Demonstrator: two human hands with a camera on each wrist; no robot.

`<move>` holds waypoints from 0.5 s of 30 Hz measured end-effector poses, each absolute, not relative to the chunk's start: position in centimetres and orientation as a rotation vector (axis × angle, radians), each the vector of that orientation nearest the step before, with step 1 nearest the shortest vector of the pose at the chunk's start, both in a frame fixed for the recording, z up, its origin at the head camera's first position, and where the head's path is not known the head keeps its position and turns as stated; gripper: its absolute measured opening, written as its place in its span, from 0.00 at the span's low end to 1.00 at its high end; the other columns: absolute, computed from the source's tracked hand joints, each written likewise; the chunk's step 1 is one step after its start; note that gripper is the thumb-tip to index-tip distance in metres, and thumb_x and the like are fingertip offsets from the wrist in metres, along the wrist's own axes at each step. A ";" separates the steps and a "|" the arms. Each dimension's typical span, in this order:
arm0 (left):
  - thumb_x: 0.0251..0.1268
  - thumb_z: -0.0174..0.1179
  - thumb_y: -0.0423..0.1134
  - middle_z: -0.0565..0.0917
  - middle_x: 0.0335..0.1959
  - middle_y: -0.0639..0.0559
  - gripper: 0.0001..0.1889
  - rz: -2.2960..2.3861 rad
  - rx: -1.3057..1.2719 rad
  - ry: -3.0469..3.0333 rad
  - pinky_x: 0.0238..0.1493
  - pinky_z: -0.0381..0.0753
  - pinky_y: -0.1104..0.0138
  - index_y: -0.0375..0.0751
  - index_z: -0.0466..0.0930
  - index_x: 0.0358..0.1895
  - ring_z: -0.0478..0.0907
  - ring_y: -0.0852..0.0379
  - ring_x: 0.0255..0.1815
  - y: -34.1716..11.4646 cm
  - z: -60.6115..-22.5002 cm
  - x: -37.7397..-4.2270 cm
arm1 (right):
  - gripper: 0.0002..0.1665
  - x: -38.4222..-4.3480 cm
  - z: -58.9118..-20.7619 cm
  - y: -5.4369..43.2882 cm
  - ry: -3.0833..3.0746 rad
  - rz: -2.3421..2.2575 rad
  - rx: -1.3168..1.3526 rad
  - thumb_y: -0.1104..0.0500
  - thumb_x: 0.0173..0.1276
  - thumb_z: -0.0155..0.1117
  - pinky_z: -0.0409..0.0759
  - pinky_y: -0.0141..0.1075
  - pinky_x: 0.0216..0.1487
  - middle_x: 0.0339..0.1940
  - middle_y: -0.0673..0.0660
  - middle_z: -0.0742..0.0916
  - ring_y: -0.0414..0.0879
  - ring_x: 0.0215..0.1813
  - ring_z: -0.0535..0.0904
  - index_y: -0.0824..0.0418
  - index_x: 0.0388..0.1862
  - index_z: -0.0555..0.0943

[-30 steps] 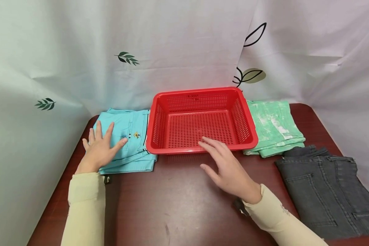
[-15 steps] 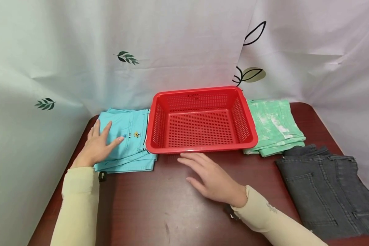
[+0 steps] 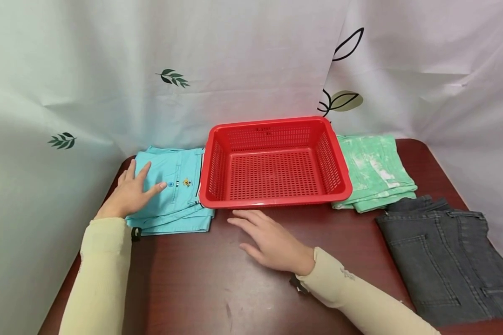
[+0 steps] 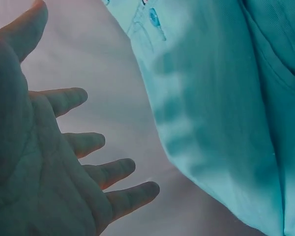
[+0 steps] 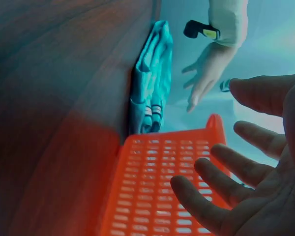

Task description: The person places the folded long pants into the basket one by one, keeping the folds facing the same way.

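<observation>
My left hand [image 3: 127,195] hovers over the left side of the folded light-blue trousers [image 3: 176,179], fingers spread. In the left wrist view a gap shows between its fingertips [image 4: 145,191] and the blue cloth [image 4: 206,123], and it holds nothing. In front of the red plastic basket [image 3: 272,202], my right hand [image 3: 272,242] is held above the table with its fingers extended and nothing in them. The right wrist view shows that hand [image 5: 255,182] near the basket's perforated wall [image 5: 157,182], with the blue trousers [image 5: 152,83] beyond.
Folded green-and-white trousers [image 3: 373,172] lie right of the basket. Nearer, folded dark grey jeans [image 3: 440,260] lie at the table's right. The dark red-brown table [image 3: 201,288] is bordered by a pale leaf-print curtain [image 3: 243,60] at the back and sides.
My right hand has moved left and slightly down, from over the basket's front rim to in front of it. The left hand has shifted slightly left. The basket and clothes stay put.
</observation>
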State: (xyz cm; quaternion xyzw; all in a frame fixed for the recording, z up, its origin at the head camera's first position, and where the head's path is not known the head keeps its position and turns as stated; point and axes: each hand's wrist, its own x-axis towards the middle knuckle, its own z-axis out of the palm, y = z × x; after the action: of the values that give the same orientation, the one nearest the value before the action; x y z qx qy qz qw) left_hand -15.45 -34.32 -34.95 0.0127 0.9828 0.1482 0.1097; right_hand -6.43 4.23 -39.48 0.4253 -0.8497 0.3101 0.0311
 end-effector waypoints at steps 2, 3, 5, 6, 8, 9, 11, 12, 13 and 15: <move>0.71 0.45 0.70 0.21 0.77 0.29 0.52 0.429 0.033 2.882 0.61 0.48 0.23 0.39 0.33 0.82 0.28 0.18 0.75 -34.4 -35.0 -15.7 | 0.34 -6.5 -39.8 3.8 -2.625 0.956 1.309 0.58 0.69 0.68 0.64 0.44 0.74 0.74 0.56 0.71 0.48 0.75 0.64 0.58 0.73 0.71; 0.71 0.45 0.70 0.22 0.77 0.28 0.52 0.423 0.028 2.881 0.62 0.48 0.23 0.39 0.33 0.81 0.28 0.18 0.75 -34.4 -35.0 -15.7 | 0.34 -6.5 -40.0 3.5 -2.628 0.960 1.308 0.58 0.69 0.68 0.63 0.44 0.74 0.74 0.56 0.71 0.48 0.75 0.64 0.58 0.73 0.71; 0.71 0.47 0.69 0.23 0.77 0.27 0.52 0.410 0.015 2.878 0.62 0.48 0.24 0.37 0.34 0.81 0.30 0.18 0.75 -34.5 -35.1 -15.9 | 0.34 -6.6 -40.2 3.0 -2.639 0.971 1.303 0.58 0.69 0.68 0.63 0.44 0.74 0.75 0.57 0.71 0.50 0.75 0.64 0.58 0.73 0.70; 0.71 0.48 0.69 0.23 0.77 0.27 0.52 0.403 0.007 2.876 0.62 0.48 0.24 0.37 0.34 0.81 0.30 0.18 0.75 -34.5 -35.1 -15.9 | 0.35 -6.6 -40.2 2.8 -2.642 0.979 1.300 0.58 0.69 0.68 0.63 0.45 0.74 0.75 0.58 0.71 0.51 0.75 0.65 0.58 0.73 0.70; 0.71 0.49 0.68 0.24 0.77 0.26 0.53 0.385 -0.009 2.868 0.63 0.48 0.24 0.36 0.34 0.81 0.31 0.18 0.75 -34.6 -35.0 -16.0 | 0.35 -6.6 -40.3 2.3 -2.651 0.988 1.293 0.59 0.69 0.68 0.63 0.45 0.74 0.75 0.59 0.70 0.52 0.75 0.65 0.58 0.74 0.70; 0.71 0.50 0.67 0.24 0.77 0.26 0.53 0.373 -0.013 2.862 0.63 0.48 0.24 0.36 0.34 0.81 0.32 0.18 0.74 -34.6 -35.0 -16.1 | 0.35 -6.7 -40.4 2.1 -2.650 0.992 1.293 0.59 0.69 0.68 0.63 0.45 0.74 0.75 0.60 0.70 0.53 0.75 0.65 0.58 0.74 0.70; 0.71 0.52 0.65 0.25 0.77 0.25 0.53 0.353 -0.018 2.848 0.62 0.50 0.24 0.35 0.34 0.81 0.33 0.17 0.74 -34.7 -35.0 -16.3 | 0.36 -6.7 -40.4 1.6 -2.652 0.976 1.297 0.59 0.69 0.68 0.63 0.45 0.74 0.75 0.60 0.70 0.54 0.75 0.64 0.59 0.74 0.69; 0.71 0.53 0.64 0.25 0.76 0.24 0.53 0.344 -0.019 2.840 0.62 0.50 0.24 0.34 0.34 0.81 0.34 0.16 0.73 -34.8 -35.0 -16.5 | 0.36 -6.8 -40.4 1.3 -2.652 0.970 1.303 0.59 0.68 0.68 0.63 0.45 0.74 0.75 0.61 0.70 0.54 0.75 0.64 0.59 0.74 0.69; 0.71 0.54 0.63 0.25 0.76 0.23 0.53 0.336 -0.023 2.833 0.62 0.51 0.24 0.33 0.34 0.80 0.34 0.16 0.73 -34.8 -35.0 -16.6 | 0.37 -6.9 -40.4 1.1 -2.654 0.962 1.308 0.59 0.68 0.68 0.62 0.45 0.75 0.76 0.61 0.69 0.54 0.76 0.63 0.59 0.75 0.69; 0.72 0.55 0.61 0.26 0.76 0.22 0.52 0.322 -0.029 2.819 0.61 0.53 0.24 0.32 0.35 0.80 0.36 0.15 0.72 -35.0 -35.1 -17.0 | 0.38 -7.0 -40.5 0.8 -2.659 0.929 1.315 0.58 0.69 0.68 0.62 0.44 0.75 0.76 0.60 0.68 0.54 0.76 0.62 0.60 0.75 0.67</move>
State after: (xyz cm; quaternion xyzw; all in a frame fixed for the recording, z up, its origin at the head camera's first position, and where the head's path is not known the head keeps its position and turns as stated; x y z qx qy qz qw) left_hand -16.99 -34.99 -35.09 -0.0101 0.9820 0.1121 0.1515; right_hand -7.03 0.75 -40.49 0.4230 -0.8552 0.2989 0.0165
